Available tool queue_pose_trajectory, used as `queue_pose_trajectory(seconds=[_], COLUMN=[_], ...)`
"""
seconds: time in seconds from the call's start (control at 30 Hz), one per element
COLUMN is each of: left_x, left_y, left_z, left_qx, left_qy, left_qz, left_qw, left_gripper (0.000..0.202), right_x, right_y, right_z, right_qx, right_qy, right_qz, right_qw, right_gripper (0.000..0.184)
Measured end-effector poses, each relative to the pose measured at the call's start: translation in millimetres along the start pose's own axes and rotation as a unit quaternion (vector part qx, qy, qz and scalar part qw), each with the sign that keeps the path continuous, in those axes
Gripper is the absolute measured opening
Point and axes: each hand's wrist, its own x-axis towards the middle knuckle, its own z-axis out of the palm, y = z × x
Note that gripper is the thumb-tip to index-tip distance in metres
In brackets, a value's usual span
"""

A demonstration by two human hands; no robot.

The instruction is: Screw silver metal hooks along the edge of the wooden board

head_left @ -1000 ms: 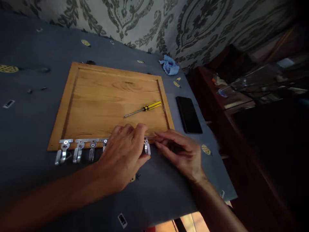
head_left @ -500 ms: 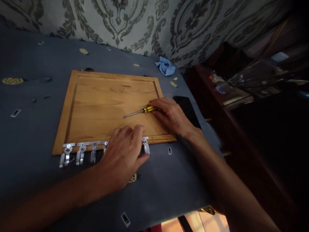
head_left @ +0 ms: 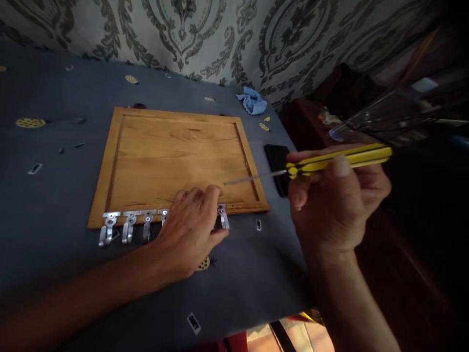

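My right hand [head_left: 337, 205] holds a screwdriver [head_left: 339, 159] by its yellow-and-black handle, raised off to the right. The blurred shaft points left across the near right part of a framed wooden panel [head_left: 176, 151] that lies on the table. A row of silver metal hooks [head_left: 128, 227] on a rail runs along the panel's near edge, with cross-head screws in it. My left hand [head_left: 192, 230] is closed over the rail right of its middle, fingers bent, thumb beside the rightmost hook [head_left: 223, 217]. It hides several of the hooks and its own fingertips.
A dark blue patterned cloth [head_left: 234, 288] covers the table. Right of the panel lies a black phone-like slab [head_left: 276, 168]; a crumpled blue cloth [head_left: 252, 101] sits at the back. Small dark pieces [head_left: 78, 145] lie on the left. Dark furniture [head_left: 311, 117] stands beyond the right edge.
My right hand has lifted the screwdriver off the panel and carried it up and to the right. My left hand stays over the hook rail.
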Motion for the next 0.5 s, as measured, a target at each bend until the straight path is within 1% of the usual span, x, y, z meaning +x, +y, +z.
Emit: queue_pose_trajectory(seconds=[0.07,0.17,0.37,0.5], left_x=[0.3,0.6,-0.3,0.5], left_y=[0.4,0.7,0.3,0.3], left_z=[-0.3,-0.4,0.3,-0.5], left_qx=[-0.006,-0.005,0.002,0.010], left_qy=[-0.002,-0.004,0.003,0.003], left_qz=[-0.003,-0.005,0.006,0.008], left_qw=[1.000,1.000,1.000,1.000], left_gripper=[0.045,0.047,0.049,0.051], right_x=[-7.4,-16.7,-29.3,-32.1], right_y=[-1.9,-2.0,-4.8,-2.6], right_z=[1.0,1.9,2.6,1.8], right_qx=[0.002,0.008,0.003,-0.002], right_qy=[0.012,0.008,-0.039,-0.077], right_qz=[0.010,0.018,0.056,0.066], right_qw=[1.000,1.000,0.998,0.995], right_gripper=[0.016,0.012,0.016,0.014])
